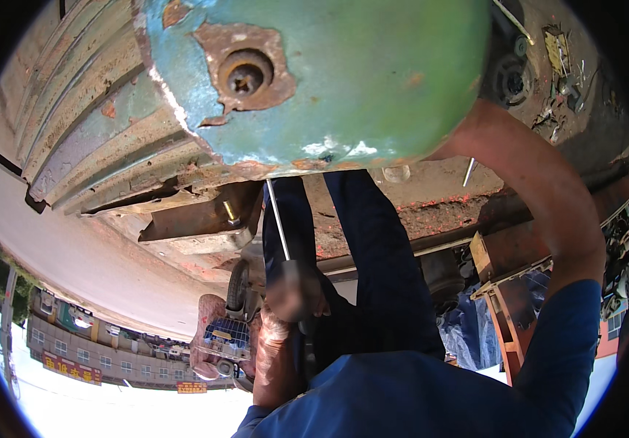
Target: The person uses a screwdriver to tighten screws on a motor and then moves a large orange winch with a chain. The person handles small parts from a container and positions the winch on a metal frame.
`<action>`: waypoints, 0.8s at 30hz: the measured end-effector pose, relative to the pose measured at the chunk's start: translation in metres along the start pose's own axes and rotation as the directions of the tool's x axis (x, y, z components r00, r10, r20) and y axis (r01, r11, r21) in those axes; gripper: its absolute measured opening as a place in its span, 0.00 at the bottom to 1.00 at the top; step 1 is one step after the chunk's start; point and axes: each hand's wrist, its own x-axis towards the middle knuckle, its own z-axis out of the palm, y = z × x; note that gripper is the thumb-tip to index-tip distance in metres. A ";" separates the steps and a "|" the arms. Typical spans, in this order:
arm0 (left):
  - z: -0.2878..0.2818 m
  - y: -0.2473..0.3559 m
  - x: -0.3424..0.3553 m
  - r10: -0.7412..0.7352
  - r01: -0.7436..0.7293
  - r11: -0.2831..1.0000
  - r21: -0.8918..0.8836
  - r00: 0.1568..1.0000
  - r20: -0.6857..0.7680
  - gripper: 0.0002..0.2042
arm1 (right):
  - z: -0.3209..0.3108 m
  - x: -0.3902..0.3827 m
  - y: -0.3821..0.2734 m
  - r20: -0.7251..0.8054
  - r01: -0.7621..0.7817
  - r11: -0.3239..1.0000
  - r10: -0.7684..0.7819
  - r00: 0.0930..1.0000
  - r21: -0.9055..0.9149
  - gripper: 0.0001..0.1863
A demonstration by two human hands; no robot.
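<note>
Green casing (373, 80): nearest thing in the head view, paint worn to rust around a recessed screw (244, 82); ribbed metal (88, 139) adjoins it on the left.
Screwdriver (279, 221): below the casing, shaft tilted up toward its lower edge, tip hidden behind it.
Left hand (278, 310): below the casing, grip closed around the dark handle.
Right arm (563, 197): bends up to the casing's right side; right hand hidden behind it, so its grip cannot be told.
Bolt (231, 212): below the casing, left of the shaft.
Work at casing: probably turning or prying with the tool on the hidden side.
Next at casing: likely calls for a well-seated tip and steady right-hand support.
</note>
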 end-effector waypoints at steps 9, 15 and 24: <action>0.027 -0.015 0.020 0.532 -0.159 0.574 0.803 0.818 -0.218 0.07 | 0.012 0.000 -0.008 0.083 -0.216 0.972 0.223 0.971 -0.089 0.08; 0.057 0.044 0.022 0.126 -0.119 0.992 0.050 0.977 -0.170 0.17 | -0.006 0.006 -0.029 0.177 -0.281 0.956 0.292 0.940 -0.084 0.15; 0.089 0.066 0.044 0.484 -0.087 0.695 0.714 0.790 -0.375 0.15 | -0.050 0.013 -0.059 0.448 -0.563 0.827 0.502 0.740 0.004 0.22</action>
